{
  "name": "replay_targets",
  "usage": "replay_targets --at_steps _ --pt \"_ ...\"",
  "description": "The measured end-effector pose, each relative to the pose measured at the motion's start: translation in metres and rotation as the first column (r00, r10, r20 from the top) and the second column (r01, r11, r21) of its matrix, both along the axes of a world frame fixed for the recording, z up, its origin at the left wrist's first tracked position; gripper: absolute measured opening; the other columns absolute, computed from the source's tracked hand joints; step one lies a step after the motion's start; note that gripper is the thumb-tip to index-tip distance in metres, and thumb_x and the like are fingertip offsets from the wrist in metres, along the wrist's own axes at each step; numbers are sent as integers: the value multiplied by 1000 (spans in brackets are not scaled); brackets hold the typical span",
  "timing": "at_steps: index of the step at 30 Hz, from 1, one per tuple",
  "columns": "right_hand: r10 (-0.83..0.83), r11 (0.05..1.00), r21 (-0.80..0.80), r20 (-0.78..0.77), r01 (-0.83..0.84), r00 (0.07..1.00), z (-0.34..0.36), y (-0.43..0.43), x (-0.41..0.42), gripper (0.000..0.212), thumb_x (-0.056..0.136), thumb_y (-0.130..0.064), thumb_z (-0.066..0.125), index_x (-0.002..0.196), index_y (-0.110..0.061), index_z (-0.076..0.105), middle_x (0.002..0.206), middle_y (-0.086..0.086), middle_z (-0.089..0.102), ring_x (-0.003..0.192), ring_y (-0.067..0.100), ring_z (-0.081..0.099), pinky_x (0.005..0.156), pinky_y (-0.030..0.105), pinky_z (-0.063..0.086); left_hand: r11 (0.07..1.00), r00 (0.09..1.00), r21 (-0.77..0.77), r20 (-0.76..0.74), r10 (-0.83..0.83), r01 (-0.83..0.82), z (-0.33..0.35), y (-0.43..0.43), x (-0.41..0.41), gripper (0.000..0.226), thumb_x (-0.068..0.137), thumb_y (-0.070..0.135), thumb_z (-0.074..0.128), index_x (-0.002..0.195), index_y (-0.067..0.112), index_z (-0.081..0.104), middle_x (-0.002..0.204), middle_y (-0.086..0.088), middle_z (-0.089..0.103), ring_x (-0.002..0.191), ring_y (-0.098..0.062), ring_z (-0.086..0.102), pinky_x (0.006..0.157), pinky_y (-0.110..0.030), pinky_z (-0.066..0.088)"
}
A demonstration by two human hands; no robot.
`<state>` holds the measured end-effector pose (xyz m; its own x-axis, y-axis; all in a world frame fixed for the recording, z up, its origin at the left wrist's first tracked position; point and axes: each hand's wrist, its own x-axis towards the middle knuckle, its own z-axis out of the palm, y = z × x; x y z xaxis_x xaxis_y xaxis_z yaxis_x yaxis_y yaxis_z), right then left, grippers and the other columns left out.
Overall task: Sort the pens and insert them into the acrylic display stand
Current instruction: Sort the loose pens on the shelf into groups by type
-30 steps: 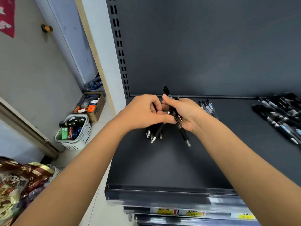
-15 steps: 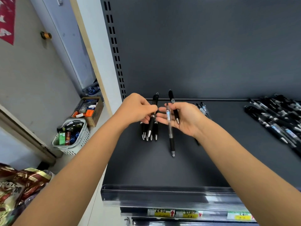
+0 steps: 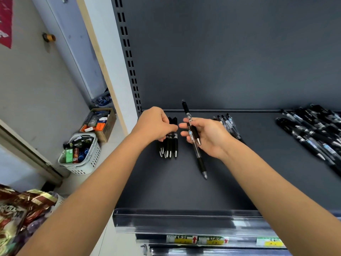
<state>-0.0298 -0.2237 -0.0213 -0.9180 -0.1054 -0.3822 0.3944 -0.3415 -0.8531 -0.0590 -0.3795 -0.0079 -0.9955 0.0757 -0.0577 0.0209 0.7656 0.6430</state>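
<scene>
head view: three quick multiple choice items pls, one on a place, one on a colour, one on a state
1. Where is the white perforated plastic basket? A on the floor left of the dark grey metal shelf; B on that shelf; C in a hand.
2. What colour is the grip of the long clear-barrelled pen? A red; B black; C yellow.
3. What is the right hand doing? A lying flat, empty; B out of view; C gripping that pen.
Key: 1 A, it stands on the floor; 2 B, the grip below the hand is black; 3 C, fingers curl round it.
</scene>
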Motion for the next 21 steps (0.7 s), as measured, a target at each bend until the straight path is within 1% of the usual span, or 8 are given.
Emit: replay_targets --at_steps 2,4,8,10,12,15,18,21 --pt "41 999 -18 -6 -42 999 1 -1 1 30 97 -3 42 122 3 58 97 14 66 66 19 60 56 23 47 991 1000 133 -20 8 -5 1 0 -2 24 83 34 69 80 11 63 64 -6 68 41 -11 56 48 -20 44" --pt "83 996 -41 -13 -83 996 3 -3 2 29 96 -2 45 121 0 60 92 11 65 64 17 58 55 22 46 972 999 233 -29 32 -24 3 -2 -5 29 84 40 68 83 11 65 73 -5 69 46 -11 55 49 -21 41" --pt "102 994 -32 -53 -104 993 4 -5 2 26 94 -2 52 116 -7 64 84 7 64 60 12 56 53 18 45 988 990 130 -100 100 -86 8 -9 -8 46 82 54 65 82 8 67 63 7 58 58 -7 51 56 -25 38" --pt "105 995 8 -63 -104 993 3 -8 3 23 94 -2 54 109 -12 67 82 5 61 60 11 52 52 17 42 987 998 154 -33 48 -42 9 -10 -6 52 82 58 63 82 6 68 60 5 58 52 -10 50 53 -24 39" --pt "150 987 77 -89 -144 985 3 -12 6 21 93 -1 55 101 -16 68 82 4 59 61 10 48 51 16 39 973 998 229 41 -46 35 9 -8 -3 49 82 53 66 81 4 69 68 -3 66 49 -13 51 48 -21 41" --pt "208 969 159 -97 -192 973 3 -15 7 21 94 -7 56 109 -18 67 84 4 60 60 11 49 52 18 37 946 994 323 83 -68 37 7 -4 0 29 87 32 68 80 4 70 70 -5 66 47 -13 50 45 -21 41" --pt "117 972 205 -9 -113 993 3 -9 5 27 96 -12 51 122 -10 58 83 10 62 58 16 51 52 23 38 915 987 404 154 -42 -24 10 -6 -2 21 90 21 61 79 5 65 63 -2 54 43 -13 46 38 -19 35" --pt "6 985 170 24 -10 1000 3 2 3 37 92 4 38 126 1 50 87 17 65 64 23 55 56 26 42 947 989 321 143 -33 -15 12 -9 -6 25 88 22 58 70 6 56 61 -7 44 44 -19 40 40 -20 29"
